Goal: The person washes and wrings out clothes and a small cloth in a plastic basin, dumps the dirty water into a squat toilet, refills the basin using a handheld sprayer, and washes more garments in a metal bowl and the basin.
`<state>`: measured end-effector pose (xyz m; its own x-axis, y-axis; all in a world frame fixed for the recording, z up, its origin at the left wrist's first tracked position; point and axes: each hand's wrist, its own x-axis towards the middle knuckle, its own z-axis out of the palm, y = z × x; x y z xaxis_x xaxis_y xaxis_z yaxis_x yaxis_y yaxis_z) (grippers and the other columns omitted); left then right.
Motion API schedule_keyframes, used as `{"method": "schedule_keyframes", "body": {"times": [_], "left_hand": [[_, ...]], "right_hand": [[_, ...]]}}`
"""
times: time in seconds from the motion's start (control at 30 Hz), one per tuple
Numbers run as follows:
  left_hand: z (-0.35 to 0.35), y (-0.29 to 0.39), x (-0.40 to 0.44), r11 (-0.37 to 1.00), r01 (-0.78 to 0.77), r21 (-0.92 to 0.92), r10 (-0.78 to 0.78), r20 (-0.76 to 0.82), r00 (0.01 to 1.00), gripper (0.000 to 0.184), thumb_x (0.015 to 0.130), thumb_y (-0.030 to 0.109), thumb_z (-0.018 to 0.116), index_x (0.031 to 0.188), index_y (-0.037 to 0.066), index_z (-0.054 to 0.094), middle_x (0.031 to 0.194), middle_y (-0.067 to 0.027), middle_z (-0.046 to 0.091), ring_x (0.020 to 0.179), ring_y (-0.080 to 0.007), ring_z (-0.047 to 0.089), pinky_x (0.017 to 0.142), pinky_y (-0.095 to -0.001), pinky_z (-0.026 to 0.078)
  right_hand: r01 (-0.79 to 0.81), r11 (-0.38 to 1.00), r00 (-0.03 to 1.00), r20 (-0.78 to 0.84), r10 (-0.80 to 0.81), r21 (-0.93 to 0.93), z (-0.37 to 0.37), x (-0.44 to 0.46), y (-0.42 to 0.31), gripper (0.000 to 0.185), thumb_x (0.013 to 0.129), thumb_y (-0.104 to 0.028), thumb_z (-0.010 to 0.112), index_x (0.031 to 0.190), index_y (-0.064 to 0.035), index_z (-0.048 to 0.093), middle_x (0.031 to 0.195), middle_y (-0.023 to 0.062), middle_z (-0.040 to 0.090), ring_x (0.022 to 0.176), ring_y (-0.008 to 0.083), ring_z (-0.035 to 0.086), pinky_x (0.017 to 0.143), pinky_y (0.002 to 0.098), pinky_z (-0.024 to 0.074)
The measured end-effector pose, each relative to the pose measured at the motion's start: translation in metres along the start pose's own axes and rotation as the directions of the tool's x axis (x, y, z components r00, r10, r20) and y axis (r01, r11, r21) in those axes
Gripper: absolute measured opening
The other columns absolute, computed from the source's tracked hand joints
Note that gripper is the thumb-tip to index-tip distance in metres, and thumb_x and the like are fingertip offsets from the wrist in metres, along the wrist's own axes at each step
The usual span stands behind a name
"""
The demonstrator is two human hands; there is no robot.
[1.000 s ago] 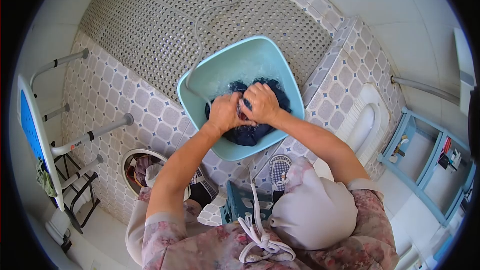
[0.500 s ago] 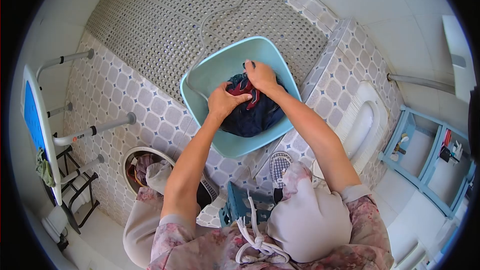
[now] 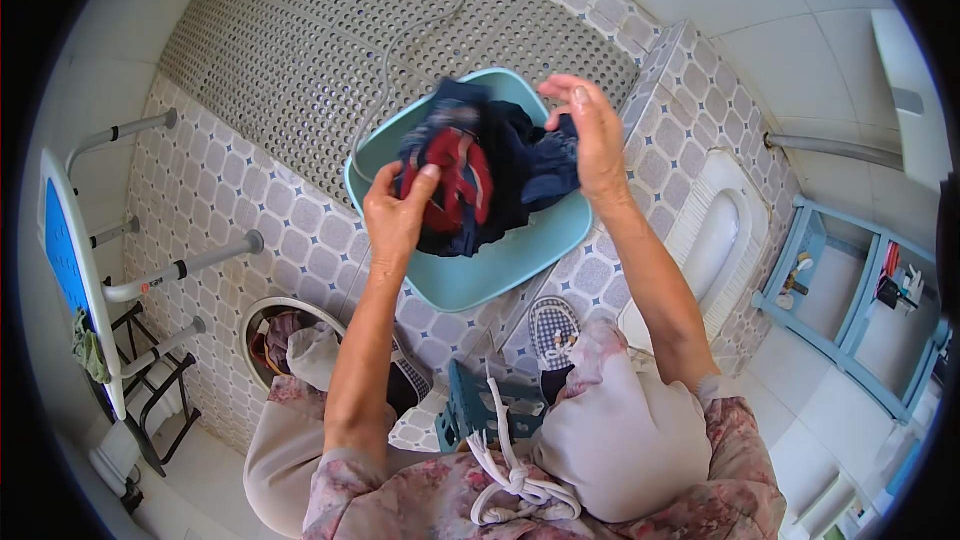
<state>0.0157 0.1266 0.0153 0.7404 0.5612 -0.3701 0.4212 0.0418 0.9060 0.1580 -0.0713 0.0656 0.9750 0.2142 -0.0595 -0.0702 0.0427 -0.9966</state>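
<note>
A dark blue garment with a red patterned part (image 3: 460, 175) is lifted and spread over the light blue basin (image 3: 470, 285). My left hand (image 3: 398, 215) grips its left side, thumb on top of the red part. At the garment's right end, my right hand (image 3: 597, 140) is raised with its fingers apart and bent, right beside the navy cloth. Whether its palm touches the cloth cannot be made out. Motion blurs the upper part of the garment, and the cloth hides much of the basin's inside.
A grey hose (image 3: 388, 70) runs over the perforated mat (image 3: 300, 50) to the basin. At lower left stands a metal bowl (image 3: 252, 340) with clothes. To the right are a squat toilet (image 3: 710, 250) and a blue shelf (image 3: 840, 290); a shower chair (image 3: 80, 260) stands at left.
The garment has come up out of the bunch in the basin and spread wider. My left hand moved left with it; my right hand moved right and its fingers parted.
</note>
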Motion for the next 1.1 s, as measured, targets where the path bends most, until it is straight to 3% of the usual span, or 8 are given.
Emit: {"method": "schedule_keyframes", "body": {"times": [0.13, 0.27, 0.4, 0.5, 0.57, 0.67, 0.93, 1.1], "left_hand": [[-0.017, -0.034, 0.0, 0.993, 0.097, -0.061, -0.1, -0.041, 0.994, 0.045, 0.085, 0.042, 0.071, 0.094, -0.002, 0.069, 0.077, -0.0088, 0.068, 0.067, -0.0135, 0.06, 0.063, -0.0291, 0.048], [-0.026, -0.024, -0.014, 0.891, 0.057, 0.45, -0.131, 0.135, 0.982, 0.052, 0.084, 0.052, 0.065, 0.089, 0.0, 0.068, 0.068, -0.0148, 0.065, 0.066, -0.0257, 0.064, 0.066, -0.0364, 0.049], [-0.011, 0.007, -0.035, 0.613, 0.013, 0.79, -0.113, 0.071, 0.991, 0.043, 0.085, 0.041, 0.066, 0.089, -0.002, 0.068, 0.067, -0.0117, 0.064, 0.069, -0.0165, 0.064, 0.064, -0.0313, 0.048], [-0.015, -0.024, -0.045, 0.846, 0.095, 0.525, -0.054, -0.093, 0.994, 0.038, 0.087, 0.036, 0.064, 0.086, -0.002, 0.067, 0.065, -0.0089, 0.065, 0.07, -0.0168, 0.065, 0.064, -0.0319, 0.048], [-0.023, -0.039, -0.053, 0.992, 0.127, 0.003, -0.126, -0.102, 0.987, 0.027, 0.086, 0.026, 0.064, 0.091, 0.0, 0.066, 0.078, -0.0091, 0.068, 0.071, -0.02, 0.066, 0.068, -0.0322, 0.051], [-0.039, -0.07, -0.059, 0.783, 0.075, -0.618, -0.186, -0.117, 0.976, 0.033, 0.085, 0.021, 0.061, 0.111, 0.0, 0.062, 0.101, -0.0089, 0.069, 0.086, -0.0205, 0.067, 0.082, -0.0331, 0.054], [-0.046, 0.009, -0.091, 0.504, -0.08, -0.86, -0.071, -0.133, 0.989, 0.06, 0.079, 0.03, 0.058, 0.129, -0.001, 0.051, 0.123, -0.0143, 0.062, 0.115, -0.0302, 0.06, 0.103, -0.0447, 0.044], [-0.053, 0.059, -0.112, 0.301, -0.094, -0.949, 0.239, -0.021, 0.971, 0.064, 0.076, 0.031, 0.059, 0.131, -0.001, 0.05, 0.127, -0.0157, 0.059, 0.117, -0.0328, 0.057, 0.104, -0.0494, 0.043]], "right_hand": [[-0.037, 0.996, 0.996, 0.077, 0.043, -0.083, -0.016, -0.006, 0.003, 0.018, 0.093, -0.013, 0.055, 0.097, -0.0012, 0.068, 0.098, 0.009, 0.07, 0.081, 0.0144, 0.061, 0.078, 0.0275, 0.0482], [0.366, 0.741, 0.925, 0.305, -0.225, -0.564, -0.007, -0.006, 0.047, 0.017, 0.076, -0.006, 0.065, 0.092, -0.0043, 0.068, 0.1, 0.0143, 0.068, 0.096, 0.0312, 0.06, 0.087, 0.0386, 0.0475], [0.435, 0.408, 0.897, 0.426, -0.119, -0.803, -0.012, -0.015, 0.076, 0.02, 0.071, -0.003, 0.064, 0.09, -0.0063, 0.069, 0.112, 0.0126, 0.063, 0.108, 0.0336, 0.051, 0.097, 0.0399, 0.0416], [0.482, 0.356, 0.876, 0.437, -0.203, -0.8, -0.011, -0.027, 0.081, 0.022, 0.072, -0.003, 0.065, 0.093, -0.0062, 0.07, 0.112, 0.0138, 0.062, 0.109, 0.0358, 0.051, 0.097, 0.0407, 0.0416], [0.497, 0.338, 0.867, 0.454, -0.203, -0.799, -0.014, -0.035, 0.084, 0.024, 0.072, -0.004, 0.065, 0.096, -0.0068, 0.07, 0.116, 0.0135, 0.06, 0.113, 0.0366, 0.048, 0.098, 0.0437, 0.0401], [0.494, 0.305, 0.868, 0.443, -0.223, -0.814, -0.008, -0.051, 0.065, 0.027, 0.073, -0.004, 0.066, 0.099, -0.0089, 0.07, 0.122, 0.0112, 0.056, 0.119, 0.0372, 0.043, 0.099, 0.0478, 0.0366], [0.587, 0.464, 0.801, 0.557, -0.218, -0.663, -0.001, -0.088, 0.033, 0.055, 0.069, -0.004, 0.069, 0.122, -0.0156, 0.061, 0.131, 0.0048, 0.053, 0.126, 0.0301, 0.041, 0.103, 0.0461, 0.0328], [0.45, 0.831, 0.711, 0.695, -0.111, -0.328, 0.001, -0.082, 0.016, 0.082, 0.062, 0.001, 0.059, 0.142, -0.0098, 0.042, 0.143, 0.0162, 0.044, 0.137, 0.0342, 0.034, 0.113, 0.0453, 0.0257]]}}
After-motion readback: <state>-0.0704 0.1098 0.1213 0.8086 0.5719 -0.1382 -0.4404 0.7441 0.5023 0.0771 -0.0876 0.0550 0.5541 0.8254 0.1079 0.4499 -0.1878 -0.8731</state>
